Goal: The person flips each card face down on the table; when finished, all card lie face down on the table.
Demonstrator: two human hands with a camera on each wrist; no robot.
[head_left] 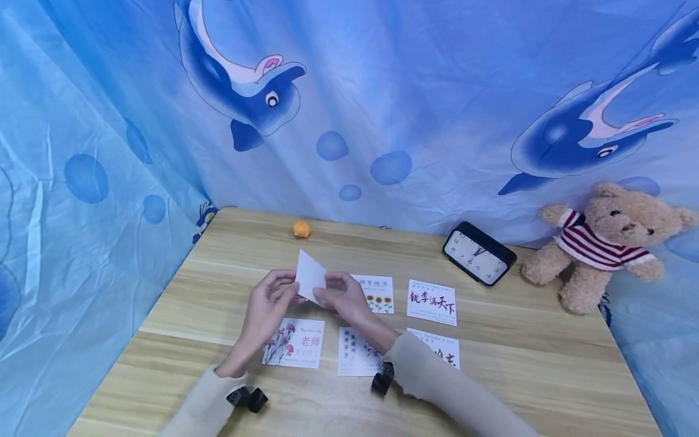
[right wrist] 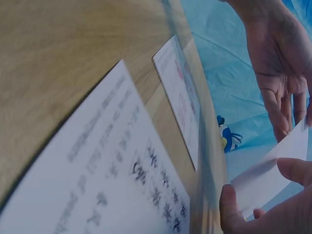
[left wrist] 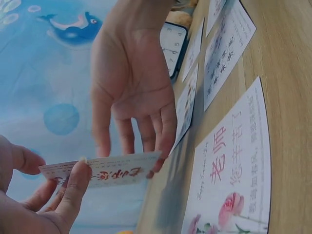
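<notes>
Both hands hold a white card [head_left: 310, 276] above the table. Its plain side shows in the head view, and reddish-brown lettering shows on the other side of the card [left wrist: 109, 174] in the left wrist view. My left hand [head_left: 274, 298] pinches one edge between thumb and fingers. At the opposite edge my right hand [head_left: 347, 297] pinches it too, its thumb on the plain side. Below them lie a flower card [head_left: 295, 343], a dark-lettered card [head_left: 355, 358] and a sunflower card [head_left: 380, 294], the last partly hidden by the right hand.
To the right lie a red-lettered card [head_left: 431, 301] and another card [head_left: 445, 349] partly under the right sleeve. Farther back stand a black clock [head_left: 479, 254], a teddy bear [head_left: 601, 243] and a small orange object [head_left: 301, 229]. A blue dolphin curtain [head_left: 382, 91] hangs behind the table [head_left: 180, 358].
</notes>
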